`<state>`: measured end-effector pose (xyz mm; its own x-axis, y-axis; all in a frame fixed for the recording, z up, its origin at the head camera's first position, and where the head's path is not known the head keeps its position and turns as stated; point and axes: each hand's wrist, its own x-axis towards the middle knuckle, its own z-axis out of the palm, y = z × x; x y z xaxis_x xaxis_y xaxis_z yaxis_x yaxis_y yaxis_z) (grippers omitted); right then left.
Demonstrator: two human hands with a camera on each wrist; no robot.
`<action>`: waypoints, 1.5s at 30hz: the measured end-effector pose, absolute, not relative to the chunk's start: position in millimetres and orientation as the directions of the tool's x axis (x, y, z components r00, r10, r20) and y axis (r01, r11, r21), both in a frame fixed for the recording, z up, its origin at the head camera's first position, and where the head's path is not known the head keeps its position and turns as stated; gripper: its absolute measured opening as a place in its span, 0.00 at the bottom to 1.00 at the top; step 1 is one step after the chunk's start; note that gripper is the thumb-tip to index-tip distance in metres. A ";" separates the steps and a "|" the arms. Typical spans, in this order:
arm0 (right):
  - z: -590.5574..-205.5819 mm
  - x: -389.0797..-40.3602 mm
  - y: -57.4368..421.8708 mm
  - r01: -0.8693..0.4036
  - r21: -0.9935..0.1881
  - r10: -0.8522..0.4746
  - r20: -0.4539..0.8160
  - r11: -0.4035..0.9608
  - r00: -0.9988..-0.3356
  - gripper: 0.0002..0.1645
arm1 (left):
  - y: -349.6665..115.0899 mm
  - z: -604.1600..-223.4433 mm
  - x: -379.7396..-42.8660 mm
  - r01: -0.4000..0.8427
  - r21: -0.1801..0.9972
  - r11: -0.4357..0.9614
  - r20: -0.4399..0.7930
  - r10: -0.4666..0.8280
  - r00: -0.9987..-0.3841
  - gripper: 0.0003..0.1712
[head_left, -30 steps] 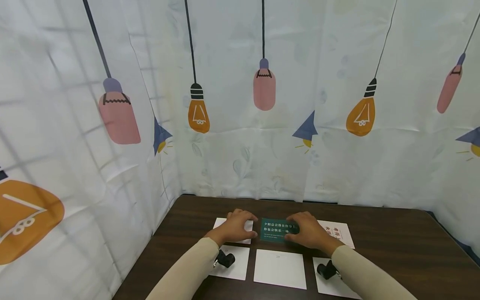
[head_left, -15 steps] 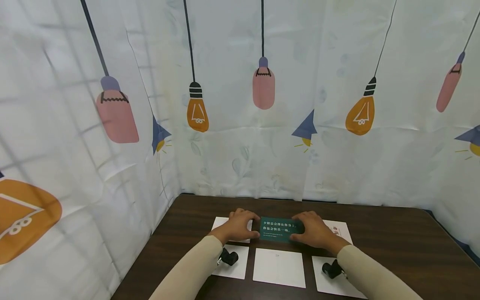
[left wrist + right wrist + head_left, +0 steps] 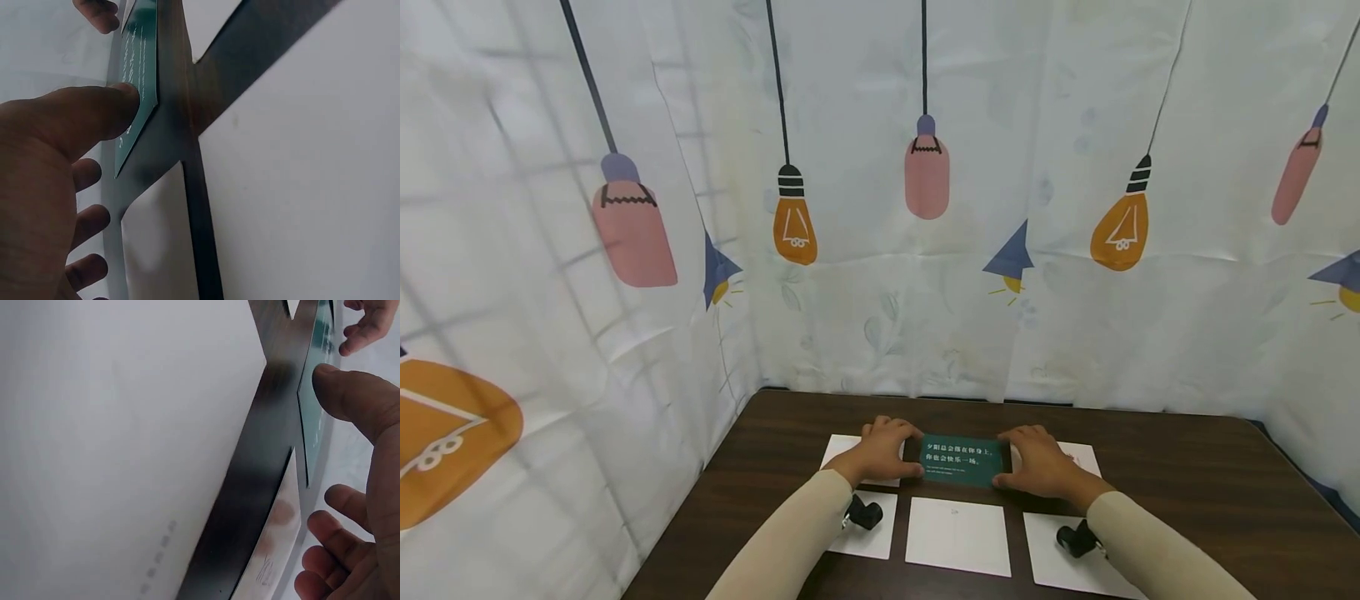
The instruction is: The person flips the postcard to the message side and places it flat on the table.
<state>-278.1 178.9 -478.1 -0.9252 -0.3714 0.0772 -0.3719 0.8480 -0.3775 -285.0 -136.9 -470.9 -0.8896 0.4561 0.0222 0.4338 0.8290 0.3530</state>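
A dark green card [image 3: 962,461] with white Chinese lettering lies flat in the middle of the back row on the table. At its left end is my left hand [image 3: 880,452], thumb and fingers apart. My right hand [image 3: 1041,464] stands beyond the right end, its fingers also spread. In the left wrist view the left thumb [image 3: 106,112] overlaps the card's near end. The right wrist view has the right thumb [image 3: 340,390] over the card's edge, with the other fingers loosely bent and holding nothing.
White cards lie around: back left [image 3: 837,448], back right with red print [image 3: 1081,455], front left [image 3: 880,537], front middle [image 3: 957,537] and front right [image 3: 1043,558]. The dark wooden table [image 3: 1187,500] meets a white curtain [image 3: 880,333] printed with lamps.
My right hand has slid right, away from the card's middle, uncovering more of its right end. The left hand has shifted slightly right. The green card stays in nearly the same place.
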 end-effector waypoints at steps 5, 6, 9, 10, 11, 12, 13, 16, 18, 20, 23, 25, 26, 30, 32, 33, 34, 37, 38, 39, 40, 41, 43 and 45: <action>-476.8 -276.9 179.6 -0.343 -0.375 -0.356 0.037 0.861 -0.934 0.51 | -135.0 -473.6 -286.0 0.423 0.339 0.840 0.017 0.444 -0.896 0.34; -476.5 -277.0 179.6 -0.343 -0.372 -0.358 0.030 0.862 -0.933 0.51 | -134.5 -473.6 -286.2 0.416 0.338 0.844 0.013 0.438 -0.899 0.35; -475.0 -279.0 179.1 -0.341 -0.369 -0.364 0.006 0.865 -0.931 0.53 | -132.5 -472.1 -287.1 0.392 0.336 0.857 0.000 0.416 -0.909 0.39; -474.1 -279.9 178.6 -0.344 -0.367 -0.369 0.002 0.864 -0.929 0.53 | -131.5 -471.4 -287.5 0.380 0.335 0.862 -0.007 0.405 -0.914 0.40; -473.1 -280.9 177.9 -0.347 -0.363 -0.373 -0.003 0.865 -0.928 0.53 | -130.5 -470.8 -288.0 0.366 0.335 0.868 -0.014 0.393 -0.919 0.41; -472.1 -282.1 177.1 -0.349 -0.359 -0.377 -0.008 0.866 -0.926 0.54 | -129.5 -470.2 -288.6 0.349 0.334 0.876 -0.026 0.378 -0.925 0.43; -470.7 -283.2 176.2 -0.352 -0.355 -0.381 -0.012 0.866 -0.924 0.54 | -128.3 -469.7 -289.0 0.333 0.333 0.882 -0.036 0.364 -0.931 0.44; -465.0 -284.7 172.9 -0.351 -0.349 -0.385 -0.029 0.869 -0.923 0.54 | -125.0 -467.2 -288.8 0.291 0.324 0.900 -0.057 0.326 -0.944 0.45; -461.5 -285.3 171.0 -0.345 -0.343 -0.382 -0.044 0.874 -0.923 0.54 | -123.2 -465.2 -288.0 0.272 0.315 0.909 -0.073 0.309 -0.948 0.45; -459.2 -285.6 169.6 -0.333 -0.335 -0.373 -0.061 0.881 -0.926 0.54 | -121.7 -462.6 -287.0 0.265 0.313 0.912 -0.076 0.302 -0.950 0.45; -458.1 -286.6 168.5 -0.311 -0.324 -0.356 -0.089 0.894 -0.930 0.54 | -119.3 -459.5 -286.6 0.250 0.305 0.919 -0.098 0.291 -0.952 0.45; -458.7 -288.0 168.1 -0.295 -0.316 -0.344 -0.109 0.902 -0.933 0.54 | -117.5 -457.0 -286.3 0.240 0.299 0.923 -0.110 0.284 -0.953 0.45; -459.2 -289.0 167.9 -0.288 -0.314 -0.338 -0.119 0.905 -0.933 0.54 | -116.6 -455.6 -286.2 0.236 0.293 0.927 -0.118 0.280 -0.953 0.45; -460.0 -292.4 167.5 -0.271 -0.309 -0.326 -0.142 0.911 -0.935 0.54 | -113.2 -451.1 -285.8 0.222 0.274 0.936 -0.142 0.268 -0.953 0.45; -459.9 -293.2 167.0 -0.266 -0.312 -0.323 -0.147 0.912 -0.935 0.54 | -112.6 -449.8 -285.7 0.217 0.268 0.939 -0.150 0.263 -0.953 0.45; -459.7 -293.4 166.8 -0.266 -0.315 -0.324 -0.148 0.911 -0.934 0.53 | -112.2 -449.4 -285.6 0.215 0.264 0.940 -0.154 0.262 -0.953 0.45; -459.5 -293.4 166.6 -0.266 -0.316 -0.324 -0.149 0.911 -0.934 0.53 | -112.1 -449.2 -285.7 0.214 0.262 0.941 -0.155 0.260 -0.953 0.45; -458.5 -292.7 165.9 -0.263 -0.319 -0.323 -0.155 0.911 -0.934 0.52 | -111.6 -449.0 -286.3 0.212 0.254 0.944 -0.159 0.257 -0.953 0.45; -458.0 -292.6 165.7 -0.263 -0.321 -0.324 -0.155 0.910 -0.933 0.51 | -111.4 -448.9 -286.3 0.212 0.252 0.944 -0.160 0.257 -0.953 0.44; -457.8 -292.5 165.6 -0.262 -0.322 -0.324 -0.156 0.910 -0.933 0.51 | -111.2 -448.7 -286.3 0.213 0.253 0.944 -0.160 0.258 -0.953 0.44; -457.4 -292.3 165.5 -0.262 -0.322 -0.324 -0.157 0.910 -0.933 0.51 | -111.1 -448.6 -286.4 0.213 0.254 0.943 -0.159 0.258 -0.953 0.44; -457.4 -292.2 165.6 -0.260 -0.323 -0.323 -0.158 0.910 -0.933 0.51 | -110.9 -448.6 -286.4 0.214 0.256 0.943 -0.159 0.260 -0.952 0.44; -457.5 -292.1 166.1 -0.260 -0.324 -0.323 -0.158 0.910 -0.933 0.51 | -110.6 -448.2 -286.1 0.215 0.262 0.941 -0.157 0.261 -0.952 0.43; -457.4 -292.1 166.5 -0.261 -0.323 -0.324 -0.158 0.910 -0.933 0.50 | -110.1 -447.8 -286.0 0.215 0.267 0.939 -0.157 0.262 -0.952 0.43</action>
